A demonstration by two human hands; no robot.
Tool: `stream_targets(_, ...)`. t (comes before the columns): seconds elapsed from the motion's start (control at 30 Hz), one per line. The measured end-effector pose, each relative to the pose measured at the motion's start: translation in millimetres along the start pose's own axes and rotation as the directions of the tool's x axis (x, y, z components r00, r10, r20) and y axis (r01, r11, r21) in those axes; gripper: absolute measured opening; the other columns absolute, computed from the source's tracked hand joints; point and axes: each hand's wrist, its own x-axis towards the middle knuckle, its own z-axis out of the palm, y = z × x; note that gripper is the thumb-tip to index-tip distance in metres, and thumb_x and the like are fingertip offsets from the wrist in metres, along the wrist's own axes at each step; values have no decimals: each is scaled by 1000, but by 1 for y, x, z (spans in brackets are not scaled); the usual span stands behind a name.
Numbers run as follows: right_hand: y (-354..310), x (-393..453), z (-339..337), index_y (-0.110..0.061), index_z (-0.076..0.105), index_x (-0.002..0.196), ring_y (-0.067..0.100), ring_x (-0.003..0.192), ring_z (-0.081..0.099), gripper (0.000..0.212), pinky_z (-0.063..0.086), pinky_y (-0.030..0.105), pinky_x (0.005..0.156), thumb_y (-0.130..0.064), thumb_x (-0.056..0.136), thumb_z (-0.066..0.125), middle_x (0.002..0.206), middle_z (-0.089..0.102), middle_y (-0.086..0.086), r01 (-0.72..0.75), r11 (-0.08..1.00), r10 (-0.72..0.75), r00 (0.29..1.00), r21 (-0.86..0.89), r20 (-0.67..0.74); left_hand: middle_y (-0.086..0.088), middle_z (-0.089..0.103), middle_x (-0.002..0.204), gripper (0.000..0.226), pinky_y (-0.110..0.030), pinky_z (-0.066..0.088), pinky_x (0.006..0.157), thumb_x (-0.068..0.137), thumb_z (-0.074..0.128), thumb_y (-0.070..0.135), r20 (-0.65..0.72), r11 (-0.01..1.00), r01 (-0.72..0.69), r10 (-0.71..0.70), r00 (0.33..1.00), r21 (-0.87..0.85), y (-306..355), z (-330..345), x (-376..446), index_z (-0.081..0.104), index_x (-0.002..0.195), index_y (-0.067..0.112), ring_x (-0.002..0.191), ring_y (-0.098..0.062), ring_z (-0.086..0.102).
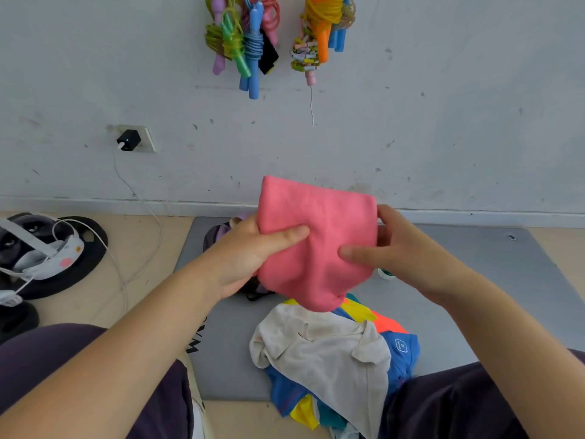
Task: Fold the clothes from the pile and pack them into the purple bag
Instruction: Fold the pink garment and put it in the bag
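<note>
Both hands hold a folded pink cloth (319, 223) in the air above the grey mat (459, 296). My left hand (253, 251) grips its left edge, thumb on the front. On the right edge my right hand (389, 245) pinches it the same way. Under the cloth lies the pile of clothes (329, 359): a cream shirt on top of blue, yellow and orange pieces. The purple bag (218, 232) shows only in slivers behind my left hand, at the mat's far left.
A white wall stands close behind the mat, with bundles of skipping ropes (247, 42) hanging on it. A charger (128, 141) is plugged in at left, its cable running to a headset (41, 248) on black discs. A small white jar (386, 274) sits by my right wrist.
</note>
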Motion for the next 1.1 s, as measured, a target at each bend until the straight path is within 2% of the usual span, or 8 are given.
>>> stream_targets(0.13, 0, 1, -1, -22, 49, 126, 23, 74, 64, 42, 51, 31, 73, -15, 89, 68, 90, 74, 10, 30, 997, -37, 993, -66, -111, 9, 76, 99, 37, -33, 55, 82, 70, 78, 46, -202, 976, -10, 55, 978, 216, -2, -4, 4, 72, 101, 28, 93, -10, 72)
stream_targets(0.27, 0, 2, -1, -33, 54, 116, 15, 62, 52, 23, 49, 24, 62, -18, 98, 54, 67, 55, 4, 118, 993, -115, 980, 10, -165, 5, 74, 102, 64, -33, 55, 82, 62, 78, 55, -412, 984, 26, 51, 910, 178, -4, -7, 9, 58, 120, 34, 93, -12, 72)
stream_targets(0.37, -1, 2, 1, -28, 65, 106, 13, 69, 55, 13, 50, 20, 64, -22, 96, 58, 79, 60, 0, 138, 988, -128, 982, 65, -142, 2, 74, 95, 59, -32, 54, 77, 67, 77, 44, -286, 982, -78, 125, 950, 170, -1, -9, 8, 54, 121, 47, 87, -12, 70)
stream_targets(0.5, 0, 3, 2, -29, 61, 117, 16, 91, 63, 51, 52, 24, 71, -15, 74, 82, 108, 63, 1, 63, 980, -82, 992, -190, -95, 10, 63, 115, 63, -33, 50, 92, 61, 88, 35, -167, 849, -61, 173, 971, 525, -2, -5, 4, 59, 116, 40, 107, -15, 60)
stream_targets(0.7, -3, 3, -3, -14, 70, 98, 13, 77, 57, 10, 44, 14, 66, -17, 89, 67, 86, 68, 5, 162, 932, -201, 975, -324, -91, 4, 73, 85, 24, -19, 50, 67, 75, 83, 26, -157, 809, -81, 210, 965, 582, 11, -15, 2, 72, 96, 25, 73, -4, 65)
stream_targets(0.87, -8, -5, -3, -14, 66, 108, 10, 82, 61, 30, 49, 27, 75, -37, 95, 51, 93, 69, 7, 128, 991, -129, 991, -39, -22, 10, 67, 80, 40, -16, 49, 71, 68, 86, 37, 168, 831, -16, -94, 981, 556, 25, -34, -6, 69, 95, 13, 75, -4, 61)
stream_targets(0.97, -7, -6, 6, -13, 65, 106, 13, 83, 56, 38, 44, 33, 76, -46, 92, 55, 98, 65, 19, 162, 982, -158, 987, -96, 41, 1, 69, 112, 71, -24, 50, 87, 66, 84, 49, 359, 840, 33, -266, 895, 541, 26, -35, -12, 61, 121, 11, 102, -9, 63)
stream_targets(1.1, -8, -9, 19, -13, 66, 101, 14, 78, 55, 32, 43, 34, 70, -43, 91, 60, 88, 65, 12, 184, 972, -158, 971, -144, 179, -1, 68, 121, 64, -25, 52, 93, 75, 69, 63, 307, 929, 113, -229, 924, 352, 15, -4, -10, 62, 125, 23, 113, -10, 64)
